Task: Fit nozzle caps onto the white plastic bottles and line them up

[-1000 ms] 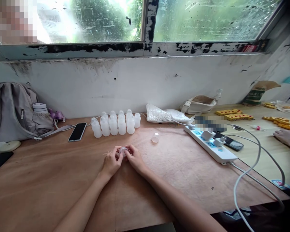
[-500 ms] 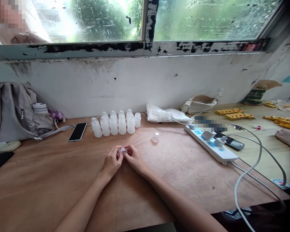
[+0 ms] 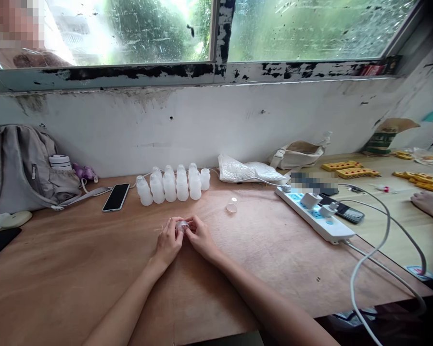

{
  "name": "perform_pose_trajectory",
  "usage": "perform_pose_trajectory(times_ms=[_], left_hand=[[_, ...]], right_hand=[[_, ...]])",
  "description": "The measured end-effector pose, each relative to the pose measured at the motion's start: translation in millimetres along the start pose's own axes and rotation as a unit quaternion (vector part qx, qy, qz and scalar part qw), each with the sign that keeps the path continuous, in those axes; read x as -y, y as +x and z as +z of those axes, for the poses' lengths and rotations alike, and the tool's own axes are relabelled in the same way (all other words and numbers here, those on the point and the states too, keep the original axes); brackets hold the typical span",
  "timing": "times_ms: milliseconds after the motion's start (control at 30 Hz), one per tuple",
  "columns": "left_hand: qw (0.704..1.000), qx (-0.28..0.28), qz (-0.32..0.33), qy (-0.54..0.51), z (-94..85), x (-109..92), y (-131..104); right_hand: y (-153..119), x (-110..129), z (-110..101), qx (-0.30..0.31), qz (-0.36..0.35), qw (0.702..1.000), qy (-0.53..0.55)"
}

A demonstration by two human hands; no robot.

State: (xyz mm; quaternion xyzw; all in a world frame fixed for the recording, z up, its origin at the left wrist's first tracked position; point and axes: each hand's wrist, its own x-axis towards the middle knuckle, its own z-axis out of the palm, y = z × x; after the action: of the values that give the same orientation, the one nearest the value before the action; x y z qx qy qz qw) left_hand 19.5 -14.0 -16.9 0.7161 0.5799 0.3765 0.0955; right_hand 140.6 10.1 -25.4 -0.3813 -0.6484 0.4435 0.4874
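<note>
Between my fingertips is a small round clear plastic piece [image 3: 182, 225], partly covered by my thumbs. My left hand [image 3: 169, 240] pinches it from the left, and my right hand [image 3: 201, 236] grips its right side. Both hands rest low over the wooden table. Beyond them stand several frosted white bottles [image 3: 170, 186] in a cluster. To the right of my hands lie a clear round cap-like piece [image 3: 231, 208] and a small white disc [image 3: 234, 199], apart from both hands.
A phone [image 3: 116, 197] lies left of the bottles, near a grey backpack [image 3: 25, 166]. On the right are a white power strip [image 3: 315, 216] with cables, a white plastic packet [image 3: 248, 170], yellow parts [image 3: 357, 172] and another person's hand [image 3: 431, 204].
</note>
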Motion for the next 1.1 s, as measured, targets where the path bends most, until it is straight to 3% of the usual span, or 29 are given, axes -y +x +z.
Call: perform_pose_trajectory(times_ms=[567, 1100], left_hand=[[1.0, -0.024, 0.001, -0.008, -1.6, -2.3, 0.5], [0.996, 0.007, -0.051, -0.077, -8.4, -4.7, 1.5]], right_hand=[[-2.5, -0.3, 2.0, -0.009, 0.001, 1.0, -0.016], [-2.5, 0.9, -0.5, -0.017, 0.0, 0.997, -0.082]])
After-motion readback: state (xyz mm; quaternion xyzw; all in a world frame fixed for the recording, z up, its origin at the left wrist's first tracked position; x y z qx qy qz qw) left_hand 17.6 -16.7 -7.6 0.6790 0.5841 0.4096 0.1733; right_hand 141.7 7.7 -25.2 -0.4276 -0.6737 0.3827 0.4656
